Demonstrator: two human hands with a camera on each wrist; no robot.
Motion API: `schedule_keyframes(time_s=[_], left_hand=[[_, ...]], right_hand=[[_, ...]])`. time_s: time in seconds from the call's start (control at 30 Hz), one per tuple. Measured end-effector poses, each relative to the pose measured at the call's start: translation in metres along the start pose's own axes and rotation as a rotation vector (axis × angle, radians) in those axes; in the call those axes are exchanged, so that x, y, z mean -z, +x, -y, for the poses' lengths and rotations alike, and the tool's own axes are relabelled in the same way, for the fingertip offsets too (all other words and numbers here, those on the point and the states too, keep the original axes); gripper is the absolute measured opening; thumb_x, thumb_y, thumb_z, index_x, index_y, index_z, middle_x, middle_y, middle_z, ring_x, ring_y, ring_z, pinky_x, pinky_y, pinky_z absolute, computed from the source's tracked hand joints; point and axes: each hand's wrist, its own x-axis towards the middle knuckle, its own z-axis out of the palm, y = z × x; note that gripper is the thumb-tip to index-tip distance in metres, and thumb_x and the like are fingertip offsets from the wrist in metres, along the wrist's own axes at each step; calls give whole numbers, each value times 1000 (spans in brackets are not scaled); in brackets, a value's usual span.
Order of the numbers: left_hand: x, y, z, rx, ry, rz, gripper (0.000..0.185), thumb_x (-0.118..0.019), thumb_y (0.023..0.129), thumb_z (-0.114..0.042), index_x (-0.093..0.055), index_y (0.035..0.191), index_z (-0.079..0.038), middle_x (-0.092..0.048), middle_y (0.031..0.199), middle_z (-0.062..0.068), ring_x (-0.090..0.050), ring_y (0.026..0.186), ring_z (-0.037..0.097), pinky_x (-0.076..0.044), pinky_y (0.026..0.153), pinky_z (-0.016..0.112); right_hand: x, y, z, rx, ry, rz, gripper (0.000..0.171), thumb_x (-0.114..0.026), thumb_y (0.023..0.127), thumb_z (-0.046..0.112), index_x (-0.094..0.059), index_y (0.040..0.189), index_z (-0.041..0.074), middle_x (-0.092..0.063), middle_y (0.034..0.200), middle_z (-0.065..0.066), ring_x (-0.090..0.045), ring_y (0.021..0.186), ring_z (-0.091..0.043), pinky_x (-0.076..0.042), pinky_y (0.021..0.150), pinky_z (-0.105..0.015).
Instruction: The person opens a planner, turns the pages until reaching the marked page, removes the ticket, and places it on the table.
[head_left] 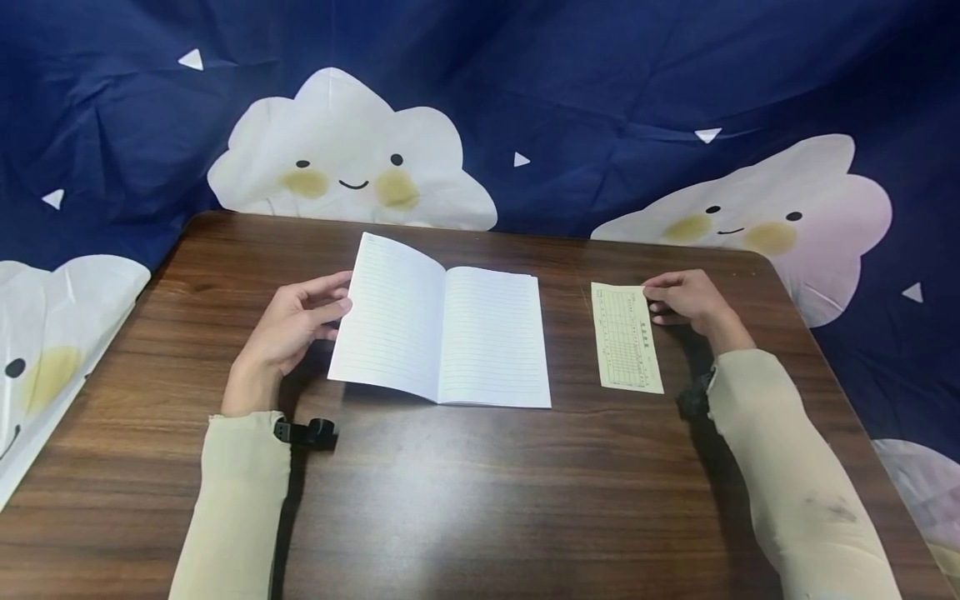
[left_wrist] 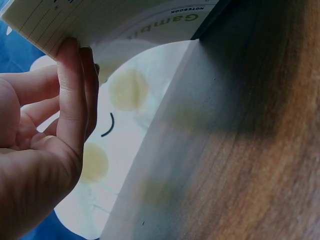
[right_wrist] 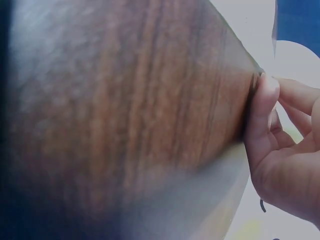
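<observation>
On table [head_left: 465, 500], L hand [head_left: 288, 329] pinches open notebook [head_left: 450, 333] edge; R hand [head_left: 686, 300] pinches paper slip [head_left: 626, 337].

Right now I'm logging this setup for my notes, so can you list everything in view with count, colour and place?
notebook: one, white lined pages, open at the table's middle, left side lifted.
paper slip: one, pale yellow with printed grid, flat on the table right of the notebook.
table: one, dark brown wood grain, under everything.
backdrop cloth: one, navy with white smiling clouds, behind and around the table.
wrist cameras: two, black, one at each sleeve cuff.
sleeves: two, beige, on both forearms.
left hand: one, holds the notebook's left edge.
right hand: one, fingertips on the slip's top right corner.
</observation>
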Motion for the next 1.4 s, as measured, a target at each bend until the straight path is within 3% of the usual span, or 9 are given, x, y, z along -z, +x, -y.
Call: schedule_keyframes(time_s=[0.5, 0.77, 0.87, 1.1, 1.27, 1.4], left_hand=[[-2, 1, -2, -3, 17, 9, 51, -63, 98, 2, -47, 146, 7, -64, 108, 9, -67, 81, 13, -58, 63, 26], [-12, 3, -9, -32, 9, 4, 49, -64, 98, 0, -50, 144, 6, -64, 106, 9, -67, 82, 15, -58, 62, 28], [-24, 9, -17, -55, -26, 20, 48, -65, 96, 1, -52, 142, 7, -66, 103, 9, -67, 82, 15, -58, 61, 28], [-68, 26, -33, -79, -52, 89, 47, -66, 93, 5, -55, 139, 9, -66, 98, 9, -67, 82, 16, -60, 61, 32], [-94, 33, -29, -75, -52, 90, 45, -66, 93, 3, -58, 137, 7, -64, 100, 9, -67, 82, 17, -60, 63, 33], [-114, 38, -19, -51, -116, 65, 44, -65, 92, 5, -58, 135, 8, -63, 98, 7, -66, 78, 15, -60, 60, 31]], right_hand=[[3, -1, -2, -10, 30, 6, 43, -54, 106, 18, -49, 139, -9, -56, 106, -11, -59, 77, -9, -60, 70, -30], [10, -3, 0, -4, 56, 43, 43, -56, 106, 22, -49, 136, -7, -59, 102, -6, -62, 78, -11, -61, 72, -32], [12, -5, 5, 2, 95, 39, 45, -57, 105, 23, -48, 137, -8, -60, 102, -5, -63, 77, -11, -61, 70, -32], [17, -20, 15, 63, 154, 42, 43, -59, 104, 25, -50, 135, -4, -64, 103, -4, -64, 78, -9, -60, 67, -30], [20, -29, 21, 90, 210, 39, 29, -61, 103, 24, -57, 124, 4, -64, 100, -4, -65, 78, -10, -60, 66, -30], [22, -35, 25, 108, 214, 46, 27, -62, 103, 26, -58, 123, 8, -64, 103, -6, -65, 78, -11, -60, 67, -31]])
